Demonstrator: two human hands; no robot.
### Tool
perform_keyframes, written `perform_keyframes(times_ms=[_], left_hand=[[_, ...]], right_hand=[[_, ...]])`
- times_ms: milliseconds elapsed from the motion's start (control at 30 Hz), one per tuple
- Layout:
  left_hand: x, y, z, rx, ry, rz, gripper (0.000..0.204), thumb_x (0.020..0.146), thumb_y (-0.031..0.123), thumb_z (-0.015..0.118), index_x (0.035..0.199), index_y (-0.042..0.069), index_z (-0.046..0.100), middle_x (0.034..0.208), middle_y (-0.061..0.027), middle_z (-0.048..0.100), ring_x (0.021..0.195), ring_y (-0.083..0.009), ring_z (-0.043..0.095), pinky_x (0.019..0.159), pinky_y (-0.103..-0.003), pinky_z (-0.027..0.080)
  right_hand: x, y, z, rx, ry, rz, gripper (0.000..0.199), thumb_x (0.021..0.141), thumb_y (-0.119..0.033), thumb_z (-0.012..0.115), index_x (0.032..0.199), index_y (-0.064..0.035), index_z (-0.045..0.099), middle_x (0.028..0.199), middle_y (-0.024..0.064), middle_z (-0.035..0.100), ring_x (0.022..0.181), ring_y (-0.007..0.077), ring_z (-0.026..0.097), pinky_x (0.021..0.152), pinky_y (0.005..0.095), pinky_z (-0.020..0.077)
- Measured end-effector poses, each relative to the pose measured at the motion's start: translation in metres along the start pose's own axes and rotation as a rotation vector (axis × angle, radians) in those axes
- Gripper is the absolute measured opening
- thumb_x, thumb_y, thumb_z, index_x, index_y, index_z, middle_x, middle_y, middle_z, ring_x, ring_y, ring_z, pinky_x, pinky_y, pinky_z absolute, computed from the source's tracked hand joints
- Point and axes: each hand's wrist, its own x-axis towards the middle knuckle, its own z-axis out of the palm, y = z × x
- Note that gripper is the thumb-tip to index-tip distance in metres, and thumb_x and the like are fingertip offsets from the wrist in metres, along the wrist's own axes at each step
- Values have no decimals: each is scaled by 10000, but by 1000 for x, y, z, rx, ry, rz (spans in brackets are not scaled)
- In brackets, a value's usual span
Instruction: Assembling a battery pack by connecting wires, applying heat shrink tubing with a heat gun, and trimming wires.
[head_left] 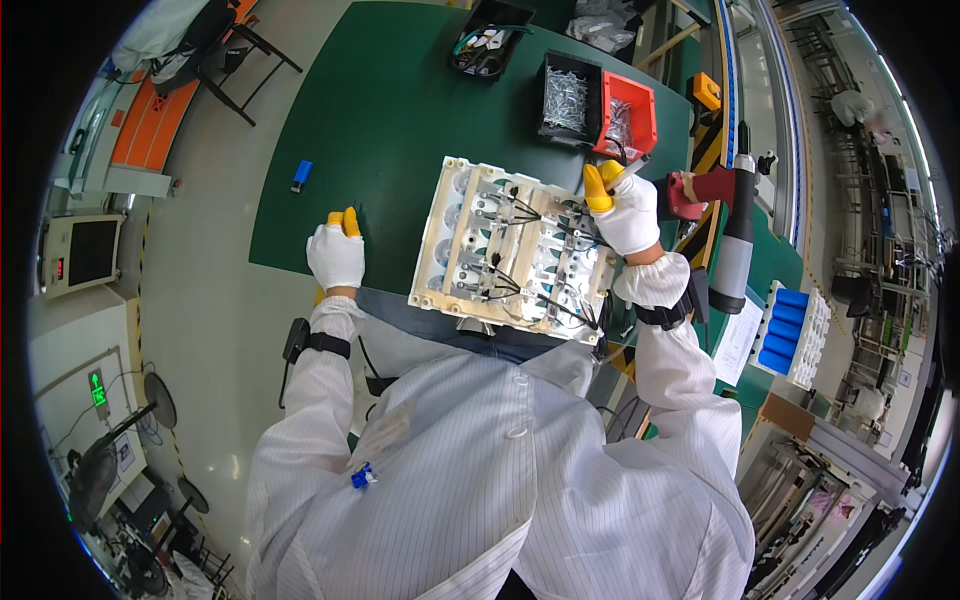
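A cream-framed battery module [430, 245] with metal plates and bundles of black wires lies slightly turned on the green table in front of me. My right hand [628, 215], in a white glove with yellow fingertips, is at its far right corner. Its fingers are closed around a thin grey stick-like tool [630, 172], whose tip I cannot make out. My left hand [336, 255], gloved the same way, rests at the table's near left edge, apart from the module. Its fingers point forward, holding nothing visible. A small blue block [301, 176] lies beyond it.
Beyond the module stand a black bin [545, 130] and a red bin [646, 118] of screws. A black tray [458, 66] of small parts sits farther back. At right are a red-and-grey power tool [738, 225], paper [737, 340] and blue cells [785, 330] in a white holder.
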Motion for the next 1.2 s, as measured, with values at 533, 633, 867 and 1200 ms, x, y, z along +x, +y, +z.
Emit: perform_keyframes(times_ms=[533, 633, 867, 1200], left_hand=[[1, 0, -1, 23, 6, 1, 330, 971, 362, 587, 841, 80, 700, 716, -148, 658, 661, -351, 641, 633, -467, 504], [1, 0, -1, 47, -5, 3, 329, 970, 362, 591, 840, 82, 704, 705, -146, 656, 650, -351, 640, 623, -467, 505], [0, 0, 0, 58, -1, -2, 334, 971, 367, 590, 844, 84, 712, 704, -149, 658, 647, -352, 641, 621, -465, 508], [1, 1, -3, 34, 1, 3, 341, 969, 371, 589, 839, 79, 708, 712, -151, 660, 654, -360, 642, 624, -468, 506]], right_hand=[[-30, -25, -8, 72, -150, 138, 116, 890, -135, 762, 877, -28, 717, 706, 54, 645, 595, 149, 570, 596, 255, 470], [-32, -24, -5, 172, -164, 227, 104, 889, -121, 757, 880, -25, 718, 702, 65, 639, 591, 149, 570, 593, 254, 469], [-37, -32, -3, 319, 3, 138, 121, 888, -103, 750, 852, 0, 699, 679, 45, 615, 599, 105, 545, 586, 248, 452], [-57, -54, -8, 186, -167, 123, 164, 907, -133, 722, 796, -26, 665, 655, 48, 583, 570, 166, 537, 566, 283, 440]])
